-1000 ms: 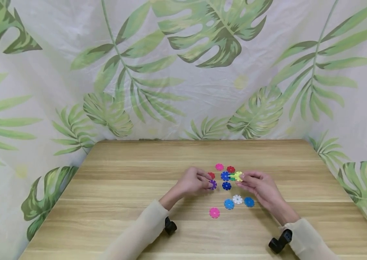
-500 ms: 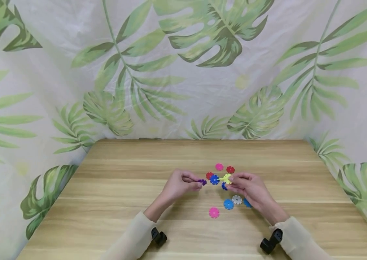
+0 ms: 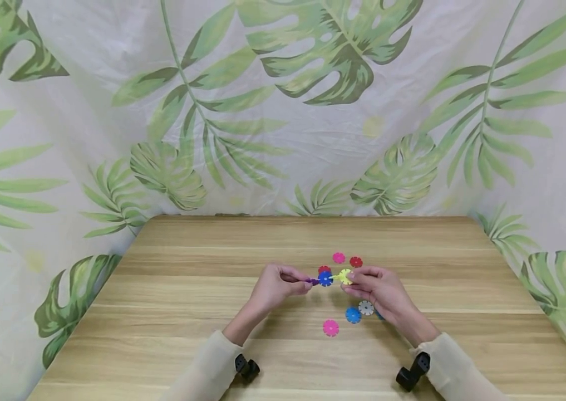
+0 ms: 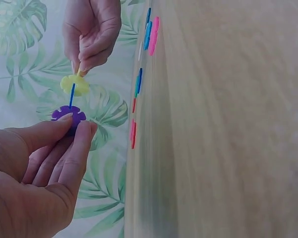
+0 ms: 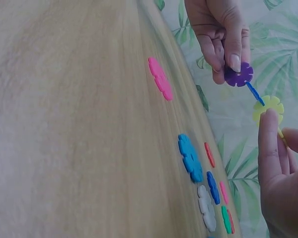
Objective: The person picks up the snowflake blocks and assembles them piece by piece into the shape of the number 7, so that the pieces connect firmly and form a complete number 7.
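Note:
My left hand (image 3: 281,283) pinches a purple notched plastic disc (image 4: 69,120) between thumb and fingers. A blue disc (image 3: 325,278), edge-on in both wrist views, meets the purple one's rim. On its other side the blue disc joins a yellow disc (image 4: 74,85). A second yellow disc (image 3: 346,277), set crosswise to the first, is pinched by my right hand (image 3: 385,292). The joined row is held raised above the tabletop, as both wrist views show. My right fingers partly cover the yellow end.
On the wooden table (image 3: 202,312) lie loose discs: a pink disc (image 3: 330,328), a light-blue disc (image 3: 353,315), a white disc (image 3: 365,307), a red disc (image 3: 356,262) and a farther pink disc (image 3: 339,258). The right wrist view also shows a green disc (image 5: 226,219) and a dark-blue disc (image 5: 213,188).
My left hand has drawn back left with the purple disc and turned it. My right hand has brought the blue-and-yellow row left until the blue disc meets the purple one.

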{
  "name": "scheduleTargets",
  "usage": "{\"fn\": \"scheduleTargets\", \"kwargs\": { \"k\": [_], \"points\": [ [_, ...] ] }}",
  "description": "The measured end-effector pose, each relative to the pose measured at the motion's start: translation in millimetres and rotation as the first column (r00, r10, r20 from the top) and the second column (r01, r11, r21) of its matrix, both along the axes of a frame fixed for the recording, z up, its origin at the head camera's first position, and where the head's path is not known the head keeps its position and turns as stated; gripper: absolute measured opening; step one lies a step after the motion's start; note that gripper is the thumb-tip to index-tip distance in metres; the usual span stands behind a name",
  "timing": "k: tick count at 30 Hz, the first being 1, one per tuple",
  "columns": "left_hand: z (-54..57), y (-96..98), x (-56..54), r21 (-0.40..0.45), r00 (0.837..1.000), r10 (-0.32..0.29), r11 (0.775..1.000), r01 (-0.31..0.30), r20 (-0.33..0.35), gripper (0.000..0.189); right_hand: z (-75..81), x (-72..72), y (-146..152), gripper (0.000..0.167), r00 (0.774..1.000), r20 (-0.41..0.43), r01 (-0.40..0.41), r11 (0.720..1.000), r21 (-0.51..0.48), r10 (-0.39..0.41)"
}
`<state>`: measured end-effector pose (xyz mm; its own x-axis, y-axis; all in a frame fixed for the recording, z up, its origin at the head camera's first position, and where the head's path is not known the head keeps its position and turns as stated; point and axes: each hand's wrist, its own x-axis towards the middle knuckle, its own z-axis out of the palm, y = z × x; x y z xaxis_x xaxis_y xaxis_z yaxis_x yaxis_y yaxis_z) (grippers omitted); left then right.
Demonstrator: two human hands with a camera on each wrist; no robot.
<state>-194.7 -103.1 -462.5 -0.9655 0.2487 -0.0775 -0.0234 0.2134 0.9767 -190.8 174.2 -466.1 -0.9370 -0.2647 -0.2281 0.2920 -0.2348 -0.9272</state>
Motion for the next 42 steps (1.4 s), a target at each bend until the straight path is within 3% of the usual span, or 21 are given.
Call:
{"fn": "scheduleTargets", "kwargs": {
  "k": [11, 34, 42],
  "points": [
    [0.3, 2.3, -0.3, -0.025, 0.999, 0.030, 0.999, -0.030, -0.014, 0.011, -0.3, 1.2, -1, 0.012, 1.000, -0.004, 0.010, 1.000, 0.008, -0.010],
    [-1.2, 5.4, 2.7, -0.082, 0.998, 0.018, 0.996, -0.023, -0.058, 0.006, -1.6, 3.2, -10, 0.018, 0.999, 0.031, 0.033, 0.998, 0.053, -0.034],
    [0.5, 8.6, 4.2, -0.051, 0.998, 0.030, 0.998, -0.033, -0.058, 0.005, -1.7, 2.4, -12, 0.014, 0.997, 0.043, 0.063, 0.997, 0.050, -0.065]
  ]
}}
